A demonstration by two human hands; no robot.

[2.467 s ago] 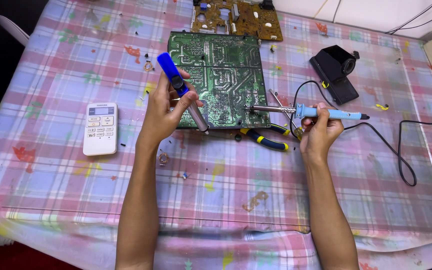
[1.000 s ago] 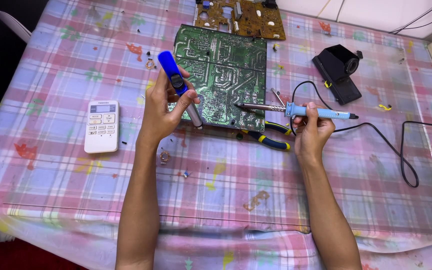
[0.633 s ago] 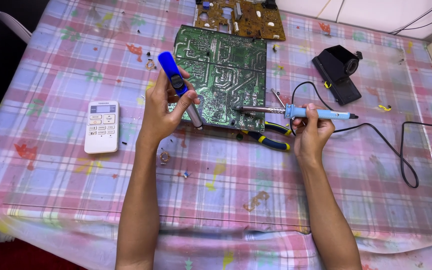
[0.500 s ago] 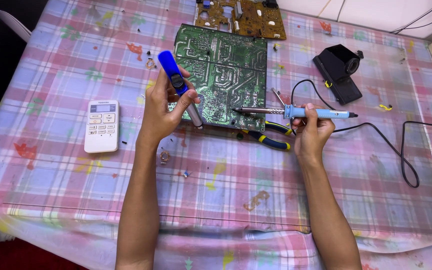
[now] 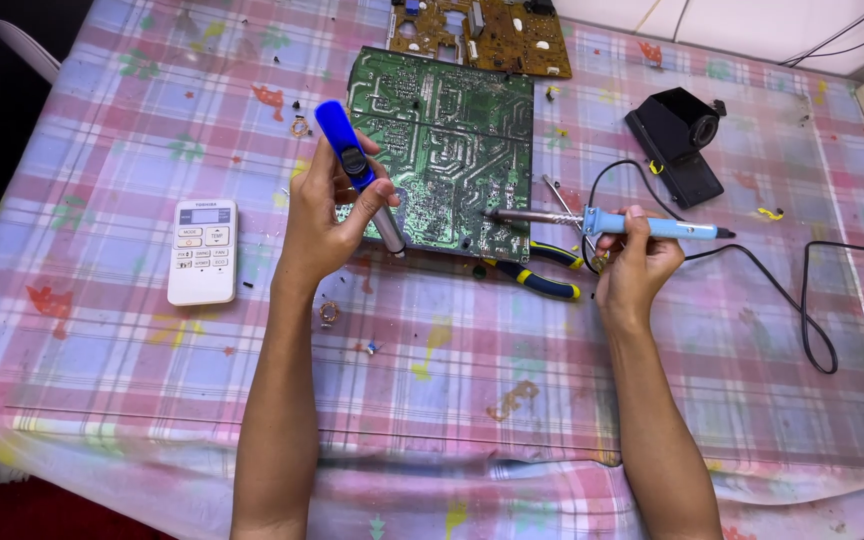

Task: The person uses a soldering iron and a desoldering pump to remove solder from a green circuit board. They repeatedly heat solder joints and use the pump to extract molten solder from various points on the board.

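Soldering iron (image 5: 652,225): light-blue handle, lying level near the middle of the view, its metal tip at 9 o'clock touching the lower edge of the green circuit board (image 5: 442,150); a black cord (image 5: 802,290) runs off toward 3 o'clock.
Right hand (image 5: 634,262): fingers closed round the iron's handle from below.
Desoldering pump (image 5: 357,175): blue body with a grey nozzle, tilted, nozzle pointing to 5 o'clock by the board's lower left corner.
Left hand (image 5: 327,215): fingers wrapped tight on the pump, thumb over its barrel.
Green circuit board: solder side up, at 12 o'clock from both hands.
Pliers (image 5: 542,275): blue and yellow grips, just below the board, at 9 o'clock from the right hand.
Brown circuit board (image 5: 482,30): at the far edge, beyond the green one.
Black stand (image 5: 682,140): at 1 o'clock from the iron.
Remote control (image 5: 202,250): white, at 9 o'clock from the left hand.
Table (image 5: 102,380): covered with a plaid cloth in pink and blue.
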